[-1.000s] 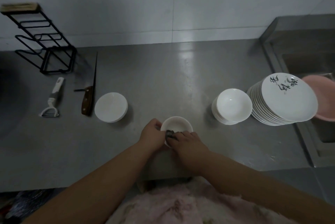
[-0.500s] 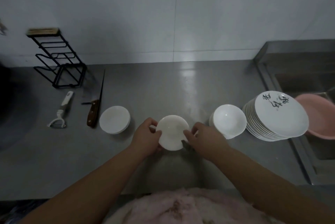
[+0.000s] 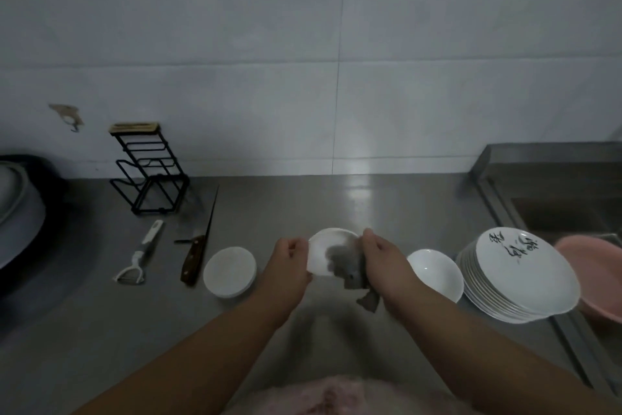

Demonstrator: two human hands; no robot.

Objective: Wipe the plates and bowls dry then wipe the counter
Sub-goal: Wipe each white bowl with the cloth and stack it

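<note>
While the left hand [image 3: 290, 260] gripped the left rim of a small white bowl [image 3: 328, 251] with curled fingers, the right hand [image 3: 382, 258] pinched a grey cloth [image 3: 350, 268] against the bowl's right side. The bowl was held tilted above the tabletop [image 3: 303, 206], near its front edge. One upturned bowl stack [image 3: 229, 271] sat left of the hands; one bowl stack [image 3: 436, 273] and one plate stack [image 3: 520, 275] sat right.

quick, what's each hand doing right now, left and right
Left hand: grips the edge of the bowl.
Right hand: holds the grey cloth against the bowl.
</note>
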